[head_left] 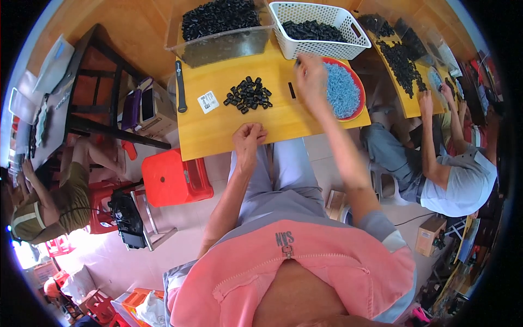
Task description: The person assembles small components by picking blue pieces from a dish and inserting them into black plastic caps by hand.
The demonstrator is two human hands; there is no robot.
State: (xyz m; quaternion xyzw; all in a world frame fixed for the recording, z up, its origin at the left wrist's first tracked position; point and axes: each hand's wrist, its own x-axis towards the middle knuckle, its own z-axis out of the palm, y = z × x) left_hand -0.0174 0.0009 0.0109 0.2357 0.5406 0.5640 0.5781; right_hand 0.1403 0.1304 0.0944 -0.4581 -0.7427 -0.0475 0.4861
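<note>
My left hand (249,140) is over the table's near edge, its fingers pinched together; whatever they hold, if anything, is hidden. Close to the white basket and the left rim of the red bowl (362,87), my right hand (312,80) is raised, with a small black part (297,64) showing dark at its closed fingertips. Many tiny light-blue pieces (342,91) fill the bowl. Between the hands a short black strip (292,90) lies on the yellow table (218,131). Left of it is a loose pile of small black cylindrical parts (249,95).
At the back stand a clear bin (218,53) and a white perforated basket (321,50), both holding black parts. A white printed card (208,102) and a black strap-like tool (181,87) lie left. A red stool (175,177) stands beside the table. Co-workers sit on both sides.
</note>
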